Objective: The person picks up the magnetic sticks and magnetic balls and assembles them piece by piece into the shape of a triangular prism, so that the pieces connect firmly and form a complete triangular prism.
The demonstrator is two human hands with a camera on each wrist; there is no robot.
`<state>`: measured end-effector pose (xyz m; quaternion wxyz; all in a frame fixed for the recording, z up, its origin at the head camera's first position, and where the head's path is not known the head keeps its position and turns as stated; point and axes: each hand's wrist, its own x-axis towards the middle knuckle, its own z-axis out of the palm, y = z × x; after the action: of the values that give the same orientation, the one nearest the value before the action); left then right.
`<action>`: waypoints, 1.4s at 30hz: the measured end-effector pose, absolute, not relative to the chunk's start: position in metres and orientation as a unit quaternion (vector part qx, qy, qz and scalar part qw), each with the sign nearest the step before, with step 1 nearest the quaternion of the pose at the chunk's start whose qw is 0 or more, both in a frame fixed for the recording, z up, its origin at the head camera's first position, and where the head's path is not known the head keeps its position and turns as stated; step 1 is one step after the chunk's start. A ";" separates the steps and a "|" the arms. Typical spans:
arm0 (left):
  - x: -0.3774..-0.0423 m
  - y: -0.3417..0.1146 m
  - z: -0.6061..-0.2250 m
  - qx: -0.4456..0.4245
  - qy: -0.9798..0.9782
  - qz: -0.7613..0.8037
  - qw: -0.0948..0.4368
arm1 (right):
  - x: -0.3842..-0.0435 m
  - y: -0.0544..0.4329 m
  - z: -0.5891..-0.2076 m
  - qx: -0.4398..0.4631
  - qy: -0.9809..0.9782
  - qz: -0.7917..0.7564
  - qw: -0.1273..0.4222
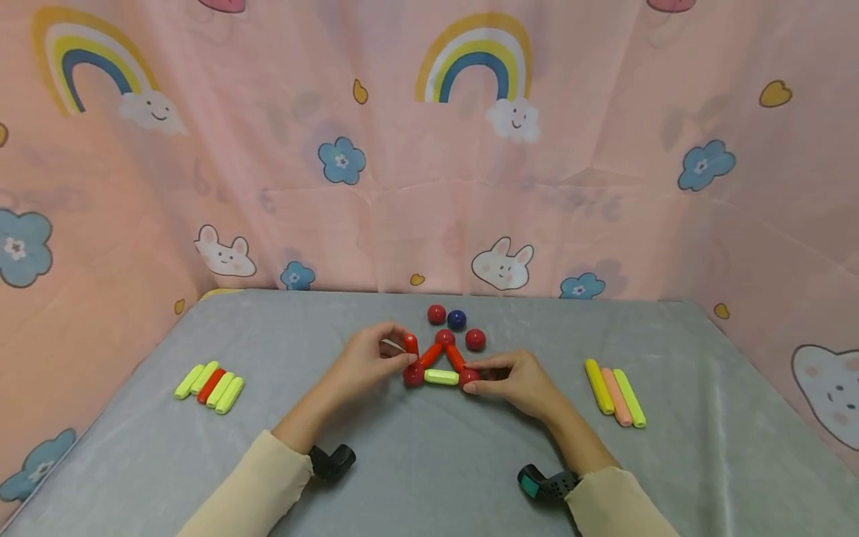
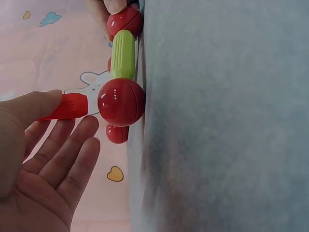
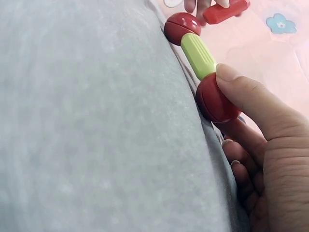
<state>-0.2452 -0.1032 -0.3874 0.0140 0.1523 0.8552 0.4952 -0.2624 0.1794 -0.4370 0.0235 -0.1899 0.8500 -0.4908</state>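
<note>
A flat triangle lies on the table: red balls at the corners, a yellow-green rod (image 1: 441, 377) along the near side and two red rods along the others. My left hand (image 1: 372, 362) pinches a loose red rod (image 2: 72, 105) between thumb and fingers, standing upright above the near left ball (image 1: 413, 375). In the left wrist view a small gap separates rod and ball. My right hand (image 1: 520, 382) pinches the near right ball (image 3: 217, 99) between thumb and index finger, its other fingers curled beneath. The far ball (image 1: 445, 338) is untouched.
Behind the triangle sit two loose red balls (image 1: 436, 314) and a dark blue ball (image 1: 457, 320). Several yellow-green rods and a red rod (image 1: 212, 386) lie at left. Yellow, peach (image 1: 617, 397) and green rods lie at right. A pink patterned curtain (image 1: 429, 209) hangs behind the grey-covered table.
</note>
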 end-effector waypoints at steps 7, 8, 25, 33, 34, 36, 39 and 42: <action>-0.247 -0.101 -0.393 0.160 0.855 0.494 -0.005 | -0.260 0.178 -0.435 -0.188 0.847 -0.498 0.017; -0.247 -0.101 -0.394 0.159 0.857 0.490 -0.008 | -0.259 0.177 -0.434 -0.187 0.846 -0.500 0.018; -0.248 -0.097 -0.413 0.158 0.832 0.531 -0.038 | -0.262 0.185 -0.431 -0.190 0.859 -0.475 0.009; -0.246 -0.099 -0.421 0.158 0.815 0.556 -0.046 | -0.270 0.192 -0.416 -0.166 0.876 -0.452 -0.021; -0.246 -0.099 -0.422 0.161 0.811 0.560 -0.050 | -0.271 0.191 -0.414 -0.160 0.881 -0.446 -0.024; -0.246 -0.099 -0.423 0.164 0.802 0.572 -0.056 | -0.275 0.188 -0.410 -0.139 0.891 -0.432 -0.025; -0.245 -0.099 -0.424 0.166 0.784 0.595 -0.068 | -0.281 0.182 -0.405 -0.102 0.906 -0.411 -0.020; -0.245 -0.098 -0.424 0.167 0.767 0.615 -0.078 | -0.287 0.175 -0.404 -0.075 0.915 -0.395 -0.017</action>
<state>-0.2448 -0.0980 -0.4238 -0.0782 0.1670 0.7668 0.6149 -0.2872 0.1745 -0.4039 -0.0167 -0.0752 0.9154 -0.3952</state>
